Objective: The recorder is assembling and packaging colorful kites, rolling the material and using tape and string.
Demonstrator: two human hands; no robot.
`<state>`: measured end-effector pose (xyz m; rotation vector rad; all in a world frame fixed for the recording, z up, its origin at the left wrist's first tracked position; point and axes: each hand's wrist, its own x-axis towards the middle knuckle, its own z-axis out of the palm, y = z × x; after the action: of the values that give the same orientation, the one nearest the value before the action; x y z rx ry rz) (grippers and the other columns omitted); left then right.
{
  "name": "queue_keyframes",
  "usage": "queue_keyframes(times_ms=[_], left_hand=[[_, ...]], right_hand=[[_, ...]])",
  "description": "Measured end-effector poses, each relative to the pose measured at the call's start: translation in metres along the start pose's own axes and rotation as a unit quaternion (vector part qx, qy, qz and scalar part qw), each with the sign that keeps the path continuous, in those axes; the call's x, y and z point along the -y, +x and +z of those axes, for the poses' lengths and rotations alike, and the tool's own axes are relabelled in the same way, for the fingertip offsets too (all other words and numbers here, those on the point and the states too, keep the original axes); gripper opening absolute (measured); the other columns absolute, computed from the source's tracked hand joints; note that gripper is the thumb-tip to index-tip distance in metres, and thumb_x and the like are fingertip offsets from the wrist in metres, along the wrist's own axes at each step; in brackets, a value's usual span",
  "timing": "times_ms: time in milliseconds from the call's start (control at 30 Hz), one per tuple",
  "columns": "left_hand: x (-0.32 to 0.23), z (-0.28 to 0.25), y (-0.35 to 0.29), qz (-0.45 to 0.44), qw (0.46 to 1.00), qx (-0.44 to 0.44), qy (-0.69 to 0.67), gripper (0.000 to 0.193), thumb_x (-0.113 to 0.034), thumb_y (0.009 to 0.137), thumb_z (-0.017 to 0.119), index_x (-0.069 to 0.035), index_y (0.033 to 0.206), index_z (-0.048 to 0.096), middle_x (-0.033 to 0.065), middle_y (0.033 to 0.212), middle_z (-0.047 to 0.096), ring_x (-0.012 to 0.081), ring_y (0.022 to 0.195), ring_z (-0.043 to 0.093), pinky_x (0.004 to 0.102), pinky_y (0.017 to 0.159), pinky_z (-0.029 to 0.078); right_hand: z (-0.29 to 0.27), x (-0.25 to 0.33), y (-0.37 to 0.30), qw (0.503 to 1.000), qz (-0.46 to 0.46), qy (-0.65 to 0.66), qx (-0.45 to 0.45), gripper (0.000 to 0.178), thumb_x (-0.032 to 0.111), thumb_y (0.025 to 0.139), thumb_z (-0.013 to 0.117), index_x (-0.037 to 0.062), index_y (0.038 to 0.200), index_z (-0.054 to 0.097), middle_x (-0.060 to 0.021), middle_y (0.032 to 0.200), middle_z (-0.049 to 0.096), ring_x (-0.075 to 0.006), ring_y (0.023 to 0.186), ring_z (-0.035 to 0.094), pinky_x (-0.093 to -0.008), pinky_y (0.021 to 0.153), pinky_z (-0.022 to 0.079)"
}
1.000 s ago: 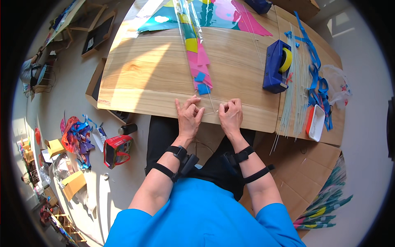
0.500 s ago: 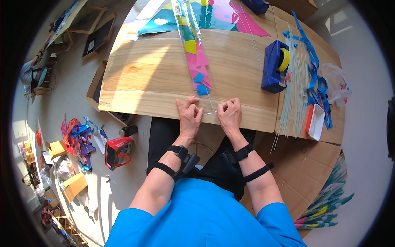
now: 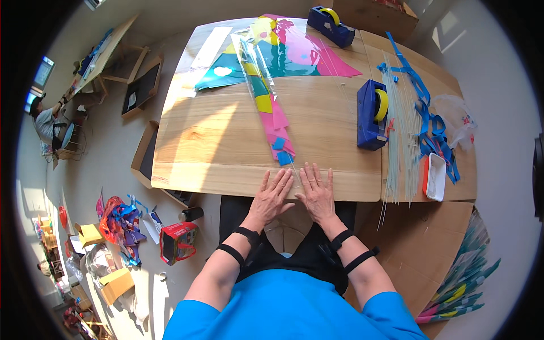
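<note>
My left hand (image 3: 272, 195) lies flat at the near edge of the wooden table (image 3: 215, 164), fingers stretched out. Beside it my right hand (image 3: 317, 195) rests the same way, palm down with the fingers apart. Neither holds anything that shows. Just beyond the fingertips is the lower end of a narrow clear plastic sleeve (image 3: 262, 103) with folded pink, yellow and teal sheeting inside. Small blue pieces (image 3: 284, 158) sit at that end, and a thin pale rod sticks out toward my hands. Farther back a colourful printed sheet (image 3: 294, 59) is spread out.
A blue tape dispenser (image 3: 369, 116) with yellow tape stands to the right, another dispenser (image 3: 334, 28) at the back. Thin pale rods (image 3: 401, 136), blue ribbon (image 3: 435, 127) and a white tray (image 3: 435, 177) lie farther right. At far left a person (image 3: 48, 122) works at another table.
My hands were pinching a thin clear strip at the table edge; now both have opened and lie flat. The view has shifted, showing more of the table's far side.
</note>
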<state>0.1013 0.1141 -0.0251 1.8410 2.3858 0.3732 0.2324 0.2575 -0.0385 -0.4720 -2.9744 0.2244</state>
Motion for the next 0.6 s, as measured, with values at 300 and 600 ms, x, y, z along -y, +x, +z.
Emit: queue_keyframes(times_ms=[300, 600], left_hand=[[-0.035, 0.003, -0.085, -0.019, 0.975, -0.075, -0.210, 0.041, -0.026, 0.088, 0.068, -0.007, 0.122, 0.057, 0.0113, 0.132, 0.057, 0.0275, 0.124, 0.053, 0.0473, 0.109, 0.036], [-0.023, 0.004, -0.034, -0.384, 0.576, 0.064, -0.719, 0.022, -0.020, 0.093, 0.068, -0.003, 0.105, 0.062, 0.0057, 0.095, 0.068, 0.0138, 0.076, 0.065, 0.0248, 0.064, 0.050]], right_hand=[[-0.018, 0.033, -0.095, 0.987, 0.005, 0.152, -0.048, 0.043, 0.034, 0.085, 0.070, 0.0024, 0.114, 0.064, -0.0161, 0.134, 0.055, -0.0290, 0.129, 0.049, -0.0542, 0.113, 0.027], [-0.016, 0.013, -0.029, 0.662, 0.418, 0.573, 0.243, 0.099, 0.085, 0.084, 0.033, -0.0016, 0.124, 0.059, -0.0134, 0.107, 0.068, -0.0213, 0.091, 0.064, -0.0390, 0.084, 0.050]])
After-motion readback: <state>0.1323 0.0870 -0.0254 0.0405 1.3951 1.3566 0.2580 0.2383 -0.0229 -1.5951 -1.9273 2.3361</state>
